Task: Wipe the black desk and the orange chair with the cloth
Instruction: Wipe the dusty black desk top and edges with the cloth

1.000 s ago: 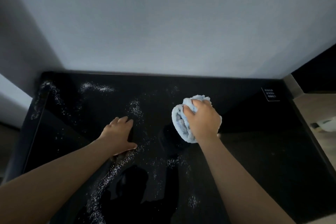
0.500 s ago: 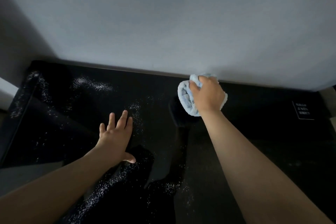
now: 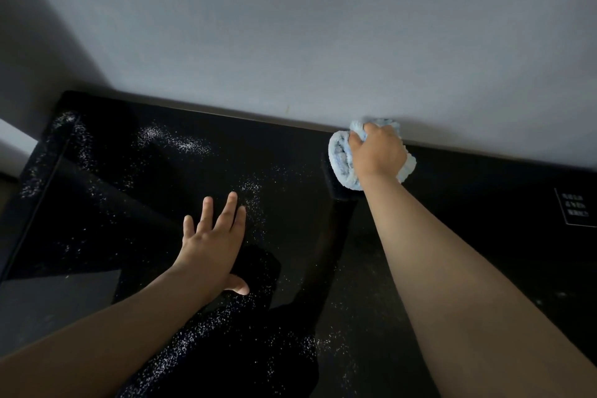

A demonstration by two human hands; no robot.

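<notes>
Cloth [image 3: 342,160], bunched, held in my right hand [image 3: 378,152] at the desk's [image 3: 468,220] back edge against the wall [image 3: 290,26]. White dust [image 3: 181,142] lies leftward, nearer my left hand [image 3: 210,239], resting flat, fingers spread.

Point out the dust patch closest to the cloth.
The small speckled patch just beyond the left hand's fingertips, left of the cloth in the right hand. The far streak, the left-edge trail and the near-edge scatter lie farther off.
</notes>
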